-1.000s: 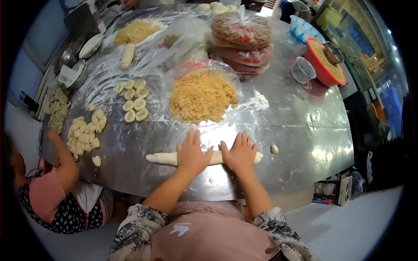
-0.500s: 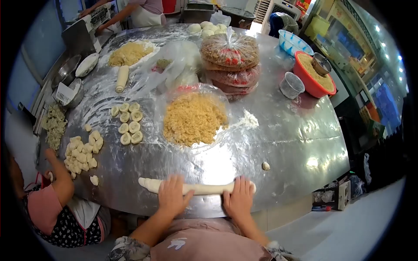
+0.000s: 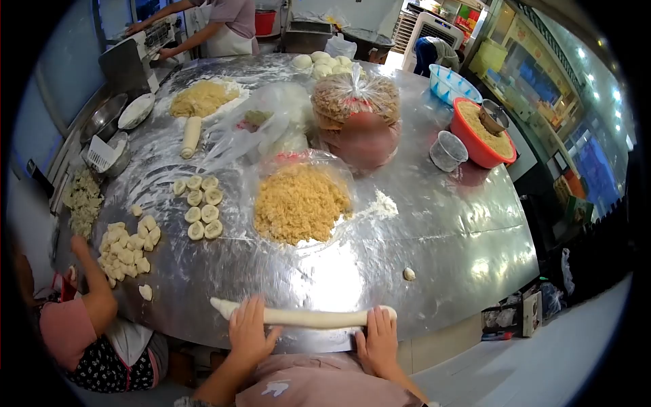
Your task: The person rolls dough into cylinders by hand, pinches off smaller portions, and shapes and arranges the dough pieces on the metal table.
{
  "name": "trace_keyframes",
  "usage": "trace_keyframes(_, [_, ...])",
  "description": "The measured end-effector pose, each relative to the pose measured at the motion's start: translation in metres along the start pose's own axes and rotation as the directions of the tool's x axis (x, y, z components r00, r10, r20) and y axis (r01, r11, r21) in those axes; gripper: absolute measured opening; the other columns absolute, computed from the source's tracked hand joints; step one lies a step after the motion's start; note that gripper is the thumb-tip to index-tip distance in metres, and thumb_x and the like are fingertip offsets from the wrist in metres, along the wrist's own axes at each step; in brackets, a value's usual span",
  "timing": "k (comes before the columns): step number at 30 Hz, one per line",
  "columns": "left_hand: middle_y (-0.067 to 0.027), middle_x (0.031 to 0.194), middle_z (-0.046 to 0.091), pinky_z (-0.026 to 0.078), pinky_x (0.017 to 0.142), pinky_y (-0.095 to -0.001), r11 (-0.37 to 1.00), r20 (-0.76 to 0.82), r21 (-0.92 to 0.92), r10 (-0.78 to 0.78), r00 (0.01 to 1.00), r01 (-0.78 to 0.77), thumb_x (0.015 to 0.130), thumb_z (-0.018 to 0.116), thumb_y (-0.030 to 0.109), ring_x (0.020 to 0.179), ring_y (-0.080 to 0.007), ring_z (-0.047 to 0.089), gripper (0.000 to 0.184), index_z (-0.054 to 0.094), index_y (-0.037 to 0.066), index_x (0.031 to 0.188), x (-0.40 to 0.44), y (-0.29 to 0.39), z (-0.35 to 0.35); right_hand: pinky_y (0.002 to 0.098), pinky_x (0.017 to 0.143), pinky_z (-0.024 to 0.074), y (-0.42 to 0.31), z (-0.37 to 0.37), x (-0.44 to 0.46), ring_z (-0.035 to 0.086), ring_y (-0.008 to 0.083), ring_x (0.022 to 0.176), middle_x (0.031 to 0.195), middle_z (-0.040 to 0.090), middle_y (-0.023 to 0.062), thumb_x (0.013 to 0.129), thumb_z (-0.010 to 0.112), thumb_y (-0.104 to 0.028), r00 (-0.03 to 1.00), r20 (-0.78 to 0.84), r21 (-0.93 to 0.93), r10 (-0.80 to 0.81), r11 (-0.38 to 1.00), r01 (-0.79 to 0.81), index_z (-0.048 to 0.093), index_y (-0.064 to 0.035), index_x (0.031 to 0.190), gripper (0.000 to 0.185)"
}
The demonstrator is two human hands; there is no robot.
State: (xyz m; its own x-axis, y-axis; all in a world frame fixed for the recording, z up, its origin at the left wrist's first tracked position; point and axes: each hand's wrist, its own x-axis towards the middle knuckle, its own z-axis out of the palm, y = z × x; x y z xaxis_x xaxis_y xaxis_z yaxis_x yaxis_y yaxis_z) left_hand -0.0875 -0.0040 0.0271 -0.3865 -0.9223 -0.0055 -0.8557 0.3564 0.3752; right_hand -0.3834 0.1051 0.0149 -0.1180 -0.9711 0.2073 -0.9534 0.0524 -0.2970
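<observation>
A long white dough roll (image 3: 312,318) lies crosswise near the front edge of the metal table (image 3: 461,271). My left hand (image 3: 251,331) rests on it toward its left end, fingers extended over the dough and thumb apart. On the right end lies my right hand (image 3: 378,339), its fingers also laid over the roll and its thumb spread. The roll's tapered left tip sticks out past my left hand. Beyond the roll sits a heap of yellow crumbly filling (image 3: 302,202) on a plastic bag. One small dough piece (image 3: 409,274) lies to the right.
Cut dough pieces (image 3: 125,251) and cup-shaped pieces (image 3: 195,214) lie at the left. Stacked bags (image 3: 356,102), a red basin (image 3: 475,136) and a clear tub (image 3: 448,151) stand farther back. A co-worker (image 3: 81,319) is at the left; another (image 3: 224,27) works at the back.
Both hands have moved toward my body with the dough roll, and my left hand has slid outward to the left. The roll looks longer and thinner. The view has tilted up.
</observation>
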Motion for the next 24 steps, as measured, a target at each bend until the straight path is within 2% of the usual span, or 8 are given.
trace_keyframes(5, [-0.0239,0.152,0.038,0.028,0.113,-0.0529,0.990,-0.013,0.042,-0.133,0.991,0.134,0.084,0.067,0.048,0.140,-0.0391,0.038,0.082,0.042,-0.002,0.145,0.053,-0.006,0.001,0.0571,0.110,0.0306,0.012,0.037,0.070,0.046,0.0460,0.129,0.136,0.052,0.0304,0.087,0.062,-0.037,0.982,-0.122,-0.125,0.144,0.979,-0.159,0.052,0.0101,0.129,0.064])
trace_keyframes(7, [-0.0244,0.154,0.036,0.030,0.113,-0.0534,0.951,-0.073,0.093,-0.289,0.954,0.295,0.086,0.065,0.051,0.139,-0.0386,0.040,0.082,0.042,-0.001,0.145,0.097,-0.010,-0.001,0.0548,0.107,0.0332,0.021,0.032,0.140,0.050,0.0414,0.124,0.131,0.056,0.0282,0.091,0.057,-0.044,0.942,0.021,-0.074,0.335,0.940,-0.333,0.056,0.0096,0.123,0.063])
trace_keyframes(9, [-0.0237,0.153,0.038,0.032,0.112,-0.0527,0.937,-0.223,-0.054,-0.348,0.911,0.345,0.087,0.065,0.049,0.140,-0.0392,0.038,0.079,0.042,0.000,0.144,0.129,-0.020,0.002,0.0510,0.108,0.0342,0.034,0.036,0.191,0.047,0.0412,0.129,0.137,0.053,0.0277,0.097,0.047,-0.051,0.911,0.058,-0.017,0.408,0.913,-0.407,0.056,0.0078,0.127,0.066])
trace_keyframes(11, [-0.0226,0.153,0.039,0.030,0.113,-0.0534,0.958,-0.327,-0.063,-0.286,0.901,0.281,0.088,0.064,0.047,0.140,-0.0376,0.038,0.076,0.043,0.001,0.144,0.139,-0.030,0.008,0.0496,0.110,0.0341,0.048,0.054,0.206,0.046,0.0418,0.132,0.140,0.051,0.0264,0.099,0.046,-0.046,0.943,-0.053,-0.012,0.328,0.944,-0.329,0.055,0.0020,0.132,0.059])
trace_keyframes(14, [-0.0222,0.150,0.042,0.030,0.112,-0.0540,0.961,-0.165,0.088,-0.246,0.955,0.262,0.087,0.066,0.042,0.138,-0.0402,0.039,0.072,0.044,0.000,0.142,0.107,-0.027,0.013,0.0540,0.112,0.0308,0.035,0.039,0.165,0.044,0.0415,0.134,0.140,0.052,0.0262,0.097,0.051,-0.037,0.992,-0.022,0.022,0.124,0.992,-0.123,0.054,0.0020,0.133,0.052])
trace_keyframes(17, [-0.0228,0.142,0.050,0.032,0.108,-0.0555,0.997,0.065,-0.040,-0.064,0.996,0.067,0.085,0.068,0.041,0.132,-0.0399,0.044,0.068,0.050,0.000,0.137,0.045,-0.007,-0.027,0.0592,0.112,0.0282,0.024,0.022,0.064,0.043,0.0448,0.134,0.141,0.051,0.0253,0.094,0.055,-0.029,0.999,-0.021,0.011,-0.039,0.999,0.039,0.051,0.0029,0.135,0.052])
trace_keyframes(20, [-0.0212,0.140,0.052,0.031,0.106,-0.0579,0.999,-0.119,0.043,0.036,0.992,-0.031,0.083,0.068,0.043,0.131,-0.0407,0.046,0.070,0.051,0.001,0.137,-0.010,-0.013,-0.001,0.0598,0.114,0.0240,0.004,0.004,0.009,0.039,0.0472,0.134,0.145,0.044,0.0275,0.094,0.054,-0.026,0.994,0.063,-0.045,0.090,0.995,-0.087,0.045,0.0061,0.138,0.055])
trace_keyframes(24, [-0.0218,0.147,0.046,0.028,0.110,-0.0579,0.997,-0.111,0.081,-0.008,0.994,0.017,0.086,0.066,0.041,0.135,-0.0430,0.041,0.074,0.045,0.000,0.143,0.036,-0.017,0.007,0.0579,0.116,0.0213,0.005,0.030,0.078,0.036,0.0455,0.139,0.145,0.044,0.0297,0.095,0.053,-0.032,0.976,0.008,-0.120,0.216,0.969,-0.214,0.044,0.0065,0.139,0.059])
